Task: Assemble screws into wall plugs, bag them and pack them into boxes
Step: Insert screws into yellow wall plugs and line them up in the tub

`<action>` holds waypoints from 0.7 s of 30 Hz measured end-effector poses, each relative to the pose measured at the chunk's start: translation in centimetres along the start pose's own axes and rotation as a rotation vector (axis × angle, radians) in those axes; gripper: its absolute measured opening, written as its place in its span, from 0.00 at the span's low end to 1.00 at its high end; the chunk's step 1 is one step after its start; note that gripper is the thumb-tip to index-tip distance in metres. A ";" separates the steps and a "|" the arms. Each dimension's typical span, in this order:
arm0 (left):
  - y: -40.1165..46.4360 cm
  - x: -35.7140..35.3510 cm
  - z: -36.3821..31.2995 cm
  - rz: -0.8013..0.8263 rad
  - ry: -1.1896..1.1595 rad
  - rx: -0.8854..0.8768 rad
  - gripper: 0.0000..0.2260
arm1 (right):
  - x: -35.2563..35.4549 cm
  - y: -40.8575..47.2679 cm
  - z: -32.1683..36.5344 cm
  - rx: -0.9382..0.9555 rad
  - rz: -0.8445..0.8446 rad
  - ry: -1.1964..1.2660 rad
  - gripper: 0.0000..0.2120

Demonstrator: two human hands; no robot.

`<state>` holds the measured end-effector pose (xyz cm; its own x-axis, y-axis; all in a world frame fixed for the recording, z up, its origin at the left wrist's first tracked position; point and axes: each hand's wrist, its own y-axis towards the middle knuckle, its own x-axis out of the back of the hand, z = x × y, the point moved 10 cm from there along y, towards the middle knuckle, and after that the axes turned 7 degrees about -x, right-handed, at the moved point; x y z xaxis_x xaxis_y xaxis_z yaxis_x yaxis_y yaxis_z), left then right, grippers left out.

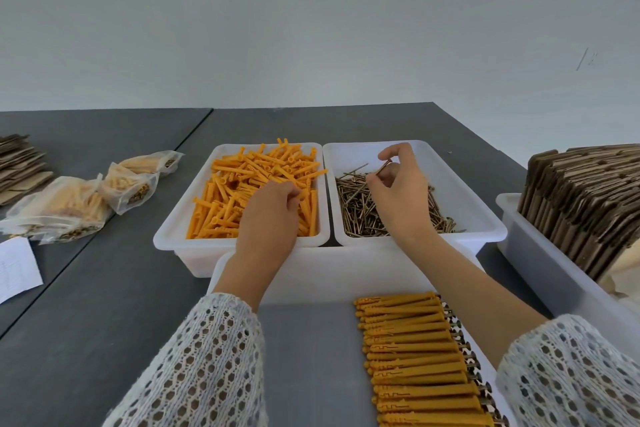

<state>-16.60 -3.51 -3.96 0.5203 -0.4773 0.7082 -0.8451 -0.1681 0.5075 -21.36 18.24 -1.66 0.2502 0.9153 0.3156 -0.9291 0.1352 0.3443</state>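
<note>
**Picking one screw and one plug to join**

Pinching a single brass-coloured screw [382, 167] between thumb and fingertips, the right hand [401, 184] holds it just above the pile of loose screws [363, 211] in the right-hand white tub [467, 191]. The screw's long axis slants up and to the right, one end at the fingertips and the other near the thumb; which end is the point I cannot tell.

Just beside it, across the two touching tub rims, the left hand [273, 204] is down among the orange wall plugs [242, 184] in the left-hand white tub [180, 218]. Its fingers are curled into the heap and seem to be closing on a plug, though the knuckles hide which one and whether it is truly held. The plugs lie mostly pointing away from the person, jumbled.

The coming move, as I judge it, turns on bringing both pieces together over the gap between the tubs, with screw and plug turned end to end along one line. Each hand is nearest its own part, so neither needs to cross.

Nearer the person, a row of assembled plugs with screws [415, 357] lies side by side in a white tray [311, 274]. On the grey desk [121, 288] to the left sit filled clear bags [69, 204]; flat cardboard boxes [588, 201] stand at the right.
</note>
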 end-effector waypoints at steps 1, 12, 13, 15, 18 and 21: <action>0.0 0.4 -0.8 -0.029 0.010 -0.056 0.09 | -0.3 -0.4 0.5 0.016 0.006 0.019 0.16; -0.3 0.1 -4.1 0.056 0.001 -0.288 0.07 | 0.6 -1.5 2.0 0.008 -0.081 0.300 0.16; -0.3 0.0 -4.2 0.066 -0.007 -0.290 0.07 | 0.4 -1.5 1.9 0.007 -0.072 0.302 0.16; -0.3 -0.2 -4.2 0.080 -0.026 -0.290 0.07 | 0.0 -1.7 1.9 0.012 -0.058 0.299 0.16; -0.3 -0.2 -4.2 0.083 -0.069 -0.296 0.06 | -0.8 -2.1 2.1 0.038 -0.020 0.275 0.16; -0.3 0.1 -4.3 0.062 -0.120 -0.299 0.06 | -2.4 -2.6 2.6 0.067 0.115 0.251 0.11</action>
<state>-15.82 0.20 -1.95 0.4360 -0.5800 0.6881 -0.7918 0.1162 0.5997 -18.83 14.74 -1.01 0.0611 0.9896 0.1299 -0.9252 0.0073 0.3794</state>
